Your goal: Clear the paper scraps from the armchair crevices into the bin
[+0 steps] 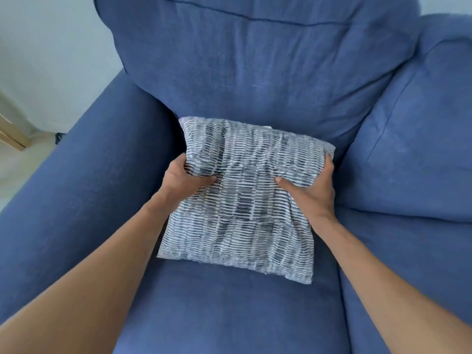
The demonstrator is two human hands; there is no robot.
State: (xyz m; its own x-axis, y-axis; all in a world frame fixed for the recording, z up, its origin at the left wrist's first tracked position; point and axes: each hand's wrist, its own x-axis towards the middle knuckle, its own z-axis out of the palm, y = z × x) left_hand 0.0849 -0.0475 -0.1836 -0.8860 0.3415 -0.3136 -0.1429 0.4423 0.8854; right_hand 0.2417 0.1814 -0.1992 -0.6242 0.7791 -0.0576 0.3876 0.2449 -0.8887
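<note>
A blue fabric armchair fills the view. On its seat, against the backrest, lies a square cushion with a grey-and-white dashed pattern. My left hand grips the cushion's left side, thumb pressed into the fabric. My right hand grips its right side near the upper corner. The cushion is bunched between the two hands. No paper scraps and no bin are in view; the crevices beside and behind the cushion are mostly covered.
The left armrest and right armrest flank the seat. The backrest rises behind the cushion. Pale floor and a light wooden piece show at the far left.
</note>
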